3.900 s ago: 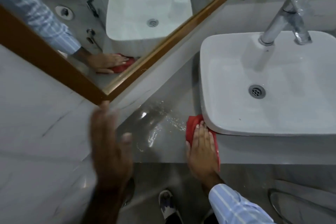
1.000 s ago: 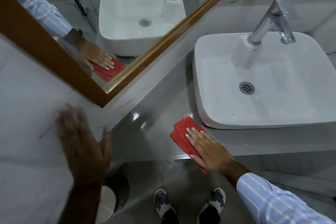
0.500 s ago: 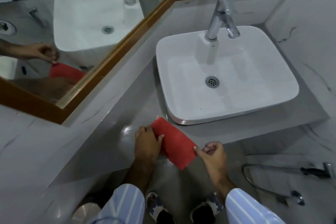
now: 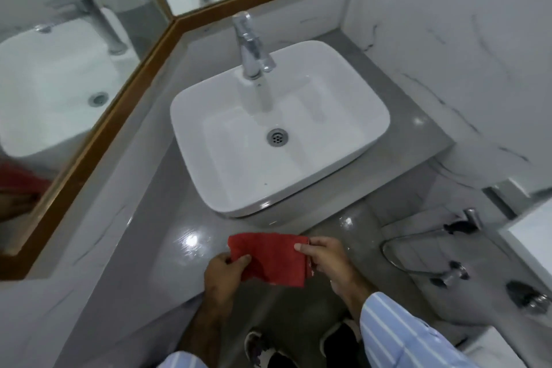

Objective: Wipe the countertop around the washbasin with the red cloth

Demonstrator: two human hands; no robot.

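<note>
The red cloth point(image 4: 270, 257) hangs spread between both hands, just in front of the white washbasin point(image 4: 343, 116) and over the front edge of the grey countertop point(image 4: 167, 212). My left hand point(image 4: 222, 273) pinches its lower left corner. My right hand point(image 4: 325, 257) pinches its right edge between thumb and fingers. The cloth is lifted off the counter. Wet shine shows on the countertop left of the cloth.
A chrome tap point(image 4: 251, 45) rises behind the basin. A wood-framed mirror point(image 4: 98, 131) runs along the left wall and the back. Marble wall point(image 4: 448, 54) closes the right side. A hose sprayer and valves point(image 4: 448, 269) are low on the right. My shoes point(image 4: 268, 349) stand below.
My right hand stopped pressing the cloth on the counter left of the basin; my left hand came off the wall. Both now hold the cloth lifted and spread, further right, in front of the basin.
</note>
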